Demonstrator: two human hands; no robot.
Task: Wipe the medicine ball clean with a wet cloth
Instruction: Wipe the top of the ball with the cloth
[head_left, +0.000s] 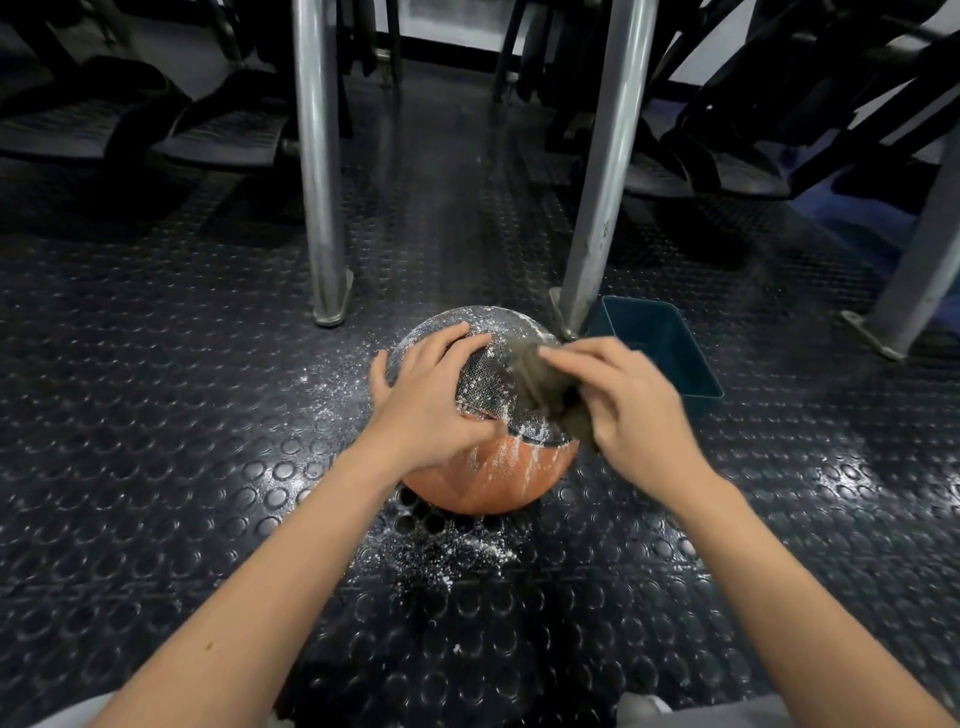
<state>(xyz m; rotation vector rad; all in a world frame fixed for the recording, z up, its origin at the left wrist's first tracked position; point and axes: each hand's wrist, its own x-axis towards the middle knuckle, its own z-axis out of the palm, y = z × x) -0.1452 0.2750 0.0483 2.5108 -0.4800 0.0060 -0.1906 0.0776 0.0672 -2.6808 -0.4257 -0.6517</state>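
Observation:
The medicine ball (485, 470), black on top and orange below, rests on the studded rubber floor and is streaked with white powder. My left hand (426, 400) lies flat on its left side, fingers spread over the top. My right hand (631, 410) presses a crumpled grey-brown cloth (545, 389) against the ball's upper right. The cloth is blurred.
A dark teal rectangular tub (670, 345) stands just right of the ball. Two metal posts (322, 171) (605, 171) of gym equipment rise right behind it, with a third post (919, 265) at far right. White powder (452, 556) is scattered on the floor in front.

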